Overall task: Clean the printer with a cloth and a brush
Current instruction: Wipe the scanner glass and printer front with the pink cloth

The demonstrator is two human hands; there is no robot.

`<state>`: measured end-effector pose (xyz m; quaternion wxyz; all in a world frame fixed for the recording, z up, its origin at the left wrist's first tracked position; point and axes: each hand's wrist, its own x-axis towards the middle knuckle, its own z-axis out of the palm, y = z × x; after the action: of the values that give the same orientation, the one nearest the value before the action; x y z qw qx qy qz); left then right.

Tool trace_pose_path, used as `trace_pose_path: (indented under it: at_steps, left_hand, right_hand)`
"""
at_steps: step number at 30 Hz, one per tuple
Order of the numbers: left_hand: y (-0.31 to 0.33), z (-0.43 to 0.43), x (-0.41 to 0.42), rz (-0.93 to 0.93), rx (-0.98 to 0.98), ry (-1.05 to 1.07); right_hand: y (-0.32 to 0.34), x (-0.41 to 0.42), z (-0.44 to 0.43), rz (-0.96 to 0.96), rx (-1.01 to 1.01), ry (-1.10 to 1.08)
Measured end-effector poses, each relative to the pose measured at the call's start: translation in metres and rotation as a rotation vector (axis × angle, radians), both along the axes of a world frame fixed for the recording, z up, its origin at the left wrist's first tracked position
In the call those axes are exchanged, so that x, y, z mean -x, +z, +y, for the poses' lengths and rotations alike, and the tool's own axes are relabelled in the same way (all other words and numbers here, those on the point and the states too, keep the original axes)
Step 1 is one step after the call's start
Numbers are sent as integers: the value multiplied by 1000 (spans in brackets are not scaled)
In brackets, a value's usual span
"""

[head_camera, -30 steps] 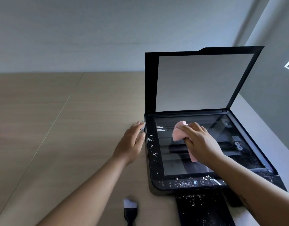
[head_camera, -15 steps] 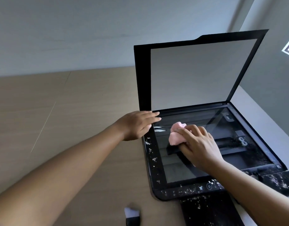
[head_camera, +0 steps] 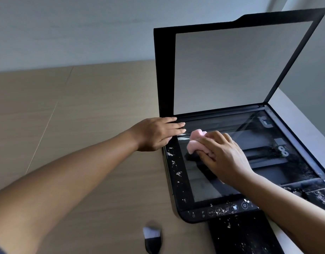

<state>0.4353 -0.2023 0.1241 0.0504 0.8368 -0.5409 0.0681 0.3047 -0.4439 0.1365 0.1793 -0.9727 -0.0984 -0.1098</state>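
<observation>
A black printer [head_camera: 178, 182] sits on a wooden table with its scanner lid [head_camera: 229, 68] raised upright. White specks of debris lie on its left frame, control panel and front tray. My right hand [head_camera: 224, 158] presses a bunched pink cloth [head_camera: 195, 143] onto the near-left part of the scanner glass [head_camera: 279, 142]. My left hand [head_camera: 158, 133] rests flat on the printer's back left corner, fingers together and stretched onto the frame, holding nothing. A small brush [head_camera: 152, 239] with white bristles and a dark handle lies on the table in front of the printer.
The wooden table [head_camera: 84, 125] stretches out to the left of the printer. A pale wall stands behind it. A white ledge [head_camera: 297, 123] runs along the printer's right side. The printer's black front tray [head_camera: 246, 235] juts toward me.
My left hand moved from the table beside the printer up onto its back left corner. My right hand with the cloth stayed near the glass's left part. The view shifted closer.
</observation>
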Motion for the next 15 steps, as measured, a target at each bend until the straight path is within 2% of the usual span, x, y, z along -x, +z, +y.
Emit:
trace_pose_path:
  at_steps: [4, 11, 15]
  left_hand:
    - [-3, 0, 3, 43, 25, 47]
    - [-3, 0, 3, 20, -9, 45]
    - [-2, -2, 4, 15, -10, 58]
  right_hand:
    - [6, -4, 21, -12, -60, 145]
    - [7, 2, 41, 25, 89, 351]
    - [13, -5, 38, 79, 89, 220]
